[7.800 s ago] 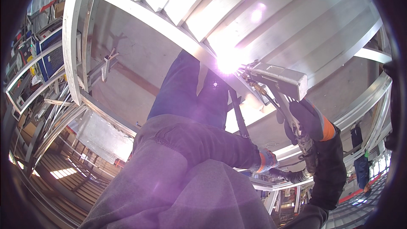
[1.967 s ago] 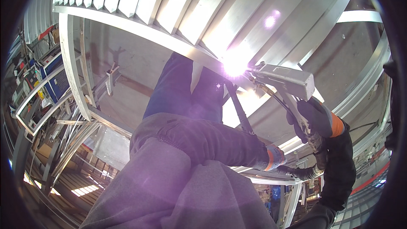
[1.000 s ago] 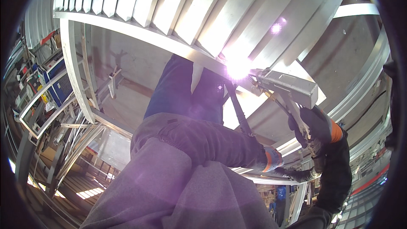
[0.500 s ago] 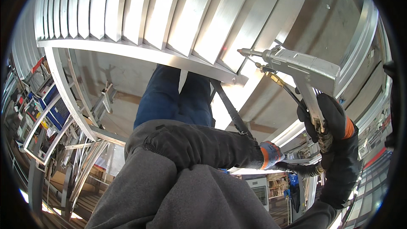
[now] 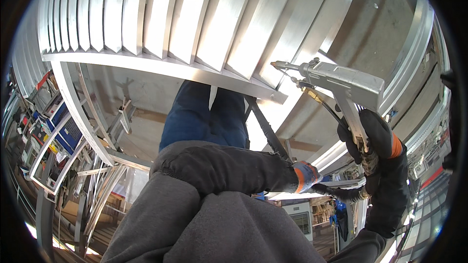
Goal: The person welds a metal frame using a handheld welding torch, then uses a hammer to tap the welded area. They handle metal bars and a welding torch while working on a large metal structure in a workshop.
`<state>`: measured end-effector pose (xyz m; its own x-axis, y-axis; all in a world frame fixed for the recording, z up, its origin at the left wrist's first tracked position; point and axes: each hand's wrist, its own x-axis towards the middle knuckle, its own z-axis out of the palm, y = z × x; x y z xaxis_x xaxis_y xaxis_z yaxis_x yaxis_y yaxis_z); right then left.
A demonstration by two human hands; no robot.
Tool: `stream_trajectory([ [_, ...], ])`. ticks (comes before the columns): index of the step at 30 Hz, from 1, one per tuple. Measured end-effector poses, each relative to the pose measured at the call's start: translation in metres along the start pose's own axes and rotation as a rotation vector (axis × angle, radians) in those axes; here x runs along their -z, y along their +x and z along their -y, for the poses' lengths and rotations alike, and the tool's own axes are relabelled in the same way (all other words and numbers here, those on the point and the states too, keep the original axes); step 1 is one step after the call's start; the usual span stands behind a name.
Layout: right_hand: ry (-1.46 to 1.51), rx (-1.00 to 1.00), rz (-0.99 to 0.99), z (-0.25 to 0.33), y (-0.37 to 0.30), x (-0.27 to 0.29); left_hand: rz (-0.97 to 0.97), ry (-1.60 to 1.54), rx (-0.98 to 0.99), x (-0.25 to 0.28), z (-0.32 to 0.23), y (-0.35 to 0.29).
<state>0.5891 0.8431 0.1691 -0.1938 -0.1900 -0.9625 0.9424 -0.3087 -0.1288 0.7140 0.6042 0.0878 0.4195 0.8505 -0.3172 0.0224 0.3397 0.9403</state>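
Note:
My right hand [image 5: 373, 131], in a black glove with an orange cuff, is closed round the handle of a silver welding gun [image 5: 341, 80]. The gun's copper-coloured nozzle [image 5: 278, 65] points left, over the lower end of a slat near the right end of a louvred metal panel [image 5: 234, 24]. A thin feed tube with a brass-coloured fitting [image 5: 312, 93] runs beneath the barrel. Lower down, my left hand [image 5: 306, 175], in a grey glove with an orange cuff, is closed on a thick black cable [image 5: 265, 126]; its fingers are partly hidden. Whether the nozzle touches metal I cannot tell.
A pale metal frame leg [image 5: 78, 112] stands at the left under the panel. Beyond it are a blue crate [image 5: 66, 129] and bundled metal strips [image 5: 100, 197]. A grey vented cabinet [image 5: 299, 219] stands behind my left arm. Curved-looking metal rails [image 5: 409, 63] run along the right.
The whole view has shifted a little. Against the slats, the welding gun has moved slightly left. Both hands keep their hold.

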Motion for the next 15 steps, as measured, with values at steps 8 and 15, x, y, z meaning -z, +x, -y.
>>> stream_trajectory([
  [8, 0.038, 0.338, -0.331, -0.030, -0.030, -0.019, -0.299, 0.067, -0.090, 0.040, 0.062, -0.064],
  [15, 0.504, 0.494, -0.421, -0.082, -0.033, -0.039, -0.528, 0.476, 0.146, 0.200, 0.110, -0.118],
])
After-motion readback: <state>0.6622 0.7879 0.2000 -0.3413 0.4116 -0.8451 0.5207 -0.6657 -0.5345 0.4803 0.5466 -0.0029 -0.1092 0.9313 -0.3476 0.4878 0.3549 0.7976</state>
